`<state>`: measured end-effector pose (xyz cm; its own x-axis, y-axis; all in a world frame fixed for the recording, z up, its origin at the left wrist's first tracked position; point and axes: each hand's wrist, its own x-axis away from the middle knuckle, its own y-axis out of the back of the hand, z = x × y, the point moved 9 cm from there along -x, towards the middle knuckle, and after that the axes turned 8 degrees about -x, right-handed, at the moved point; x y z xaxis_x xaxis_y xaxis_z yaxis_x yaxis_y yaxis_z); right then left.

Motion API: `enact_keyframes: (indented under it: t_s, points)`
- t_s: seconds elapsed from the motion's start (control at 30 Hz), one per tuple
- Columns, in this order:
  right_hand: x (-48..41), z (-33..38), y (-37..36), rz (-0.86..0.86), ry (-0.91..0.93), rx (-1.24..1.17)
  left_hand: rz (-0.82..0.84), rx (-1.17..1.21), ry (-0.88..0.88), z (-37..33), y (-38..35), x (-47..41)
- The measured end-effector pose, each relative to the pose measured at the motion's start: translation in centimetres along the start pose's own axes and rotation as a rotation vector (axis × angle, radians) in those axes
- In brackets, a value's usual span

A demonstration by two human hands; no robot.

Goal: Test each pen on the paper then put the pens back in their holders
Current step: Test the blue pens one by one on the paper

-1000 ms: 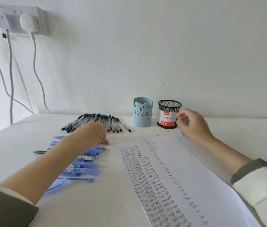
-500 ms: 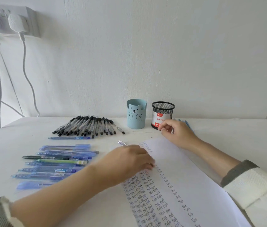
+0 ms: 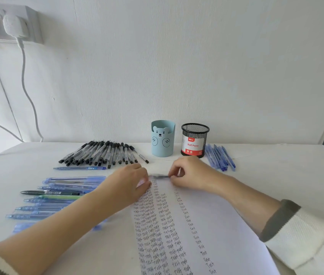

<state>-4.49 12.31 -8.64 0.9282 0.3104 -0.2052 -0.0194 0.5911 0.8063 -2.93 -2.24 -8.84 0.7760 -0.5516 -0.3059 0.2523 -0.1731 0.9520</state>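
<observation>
The paper [image 3: 216, 225] is matt white. The bear holder [image 3: 163, 143] is smooth matt plastic, the right holder [image 3: 194, 130] black metal mesh with a glossy label [image 3: 192, 145]. The black-capped pens [image 3: 101, 153] have clear glossy plastic barrels; the pen [image 3: 160, 176] at the paper's far edge looks clear plastic too.

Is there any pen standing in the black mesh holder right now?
No, nothing sticks up out of the mesh holder; the blue pens lie flat on the table beside it.

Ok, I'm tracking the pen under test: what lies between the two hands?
In the head view, one pen bridges the gap, left hand and right hand each holding an end.
</observation>
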Motion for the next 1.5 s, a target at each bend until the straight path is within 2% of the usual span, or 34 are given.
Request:
enact_keyframes:
  t_s: [0.1,0.2,0.3,0.4,0.47,0.63,0.73,0.8,0.87,0.93,1.0,1.03,1.07,1.17,1.37,1.5]
  points:
    - [0.0,-2.6,2.9,-0.111,-0.11,-0.092,0.035,0.043,-0.072,-0.6,-0.7,0.1]
    - [0.3,-3.3,4.8,-0.1,-0.154,-0.168,0.026,0.024,-0.068,-1.0,-0.6,0.0]
    - [0.3,-2.6,4.9,-0.103,-0.114,-0.186,-0.006,-0.02,-0.041,-1.3,-0.5,0.0]
    - [0.1,-2.3,4.1,-0.176,-0.071,-0.134,-0.003,-0.041,-0.054,-1.4,-0.3,0.2]
    - [0.0,-2.5,3.3,-0.187,-0.064,-0.033,0.004,-0.045,-0.075,-1.5,-0.3,0.3]
    - [0.2,-3.2,2.5,-0.143,-0.124,0.412,0.04,-0.084,-0.086,-1.8,-0.5,0.3]
    - [0.5,-3.4,3.6,-0.161,-0.22,0.472,0.035,-0.097,-0.057,-1.7,-0.4,0.3]
    - [0.6,-3.5,4.7,-0.191,-0.226,0.336,0.027,-0.11,-0.044,-1.9,-0.3,0.3]
    - [0.4,-3.6,6.4,-0.29,-0.175,0.06,0.028,-0.132,-0.036,-2.0,-0.3,0.3]
    - [0.5,-4.0,7.4,-0.402,-0.175,-0.326,0.016,-0.142,-0.033,-2.0,-0.2,0.4]
    - [0.4,-3.9,6.3,-0.367,-0.193,-0.765,0.003,-0.144,-0.042,-2.0,-0.2,0.4]
    - [0.3,-3.5,5.6,-0.33,-0.182,-0.89,0.006,-0.147,-0.045,-2.0,-0.2,0.4]
    - [0.4,-3.1,5.1,-0.303,-0.159,-0.924,0.013,-0.149,-0.046,-1.9,-0.3,0.5]
    - [0.8,-2.2,3.9,-0.279,-0.105,-0.759,0.034,-0.138,-0.062,-2.1,-0.3,0.6]
    - [0.9,-2.8,1.9,-0.158,-0.256,-0.827,0.031,-0.124,-0.092,-2.0,-0.3,0.6]
    - [1.7,-3.8,1.3,-0.188,-0.27,-0.69,0.077,-0.115,-0.136,-2.2,-1.0,0.5]
